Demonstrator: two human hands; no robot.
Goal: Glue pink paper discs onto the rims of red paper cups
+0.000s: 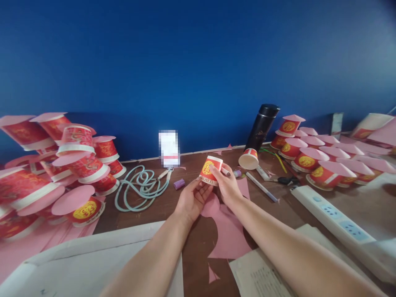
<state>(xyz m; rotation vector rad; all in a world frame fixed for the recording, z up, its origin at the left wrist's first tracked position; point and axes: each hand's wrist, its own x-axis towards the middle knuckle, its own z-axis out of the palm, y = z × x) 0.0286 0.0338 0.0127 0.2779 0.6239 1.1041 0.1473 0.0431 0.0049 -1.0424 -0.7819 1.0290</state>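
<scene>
Both my hands meet at the middle of the brown table (355, 206) on one red paper cup (210, 168) with a yellow emblem, held on its side. My left hand (192, 199) cups it from below, fingers curled round its rim. My right hand (227, 183) grips it from the right and also pinches a pen (226, 172) between its fingers. A sheet of pink paper (227, 231) with curved cut-outs lies under my wrists.
Stacks of red cups capped with pink discs stand at the left (77, 165) and the right (318, 159). A black flask (262, 126), a tipped cup (249, 159), a marker (262, 187), a coiled cord (142, 185), a purple cap (178, 184), a power strip (337, 225) and printed papers (262, 274) lie about.
</scene>
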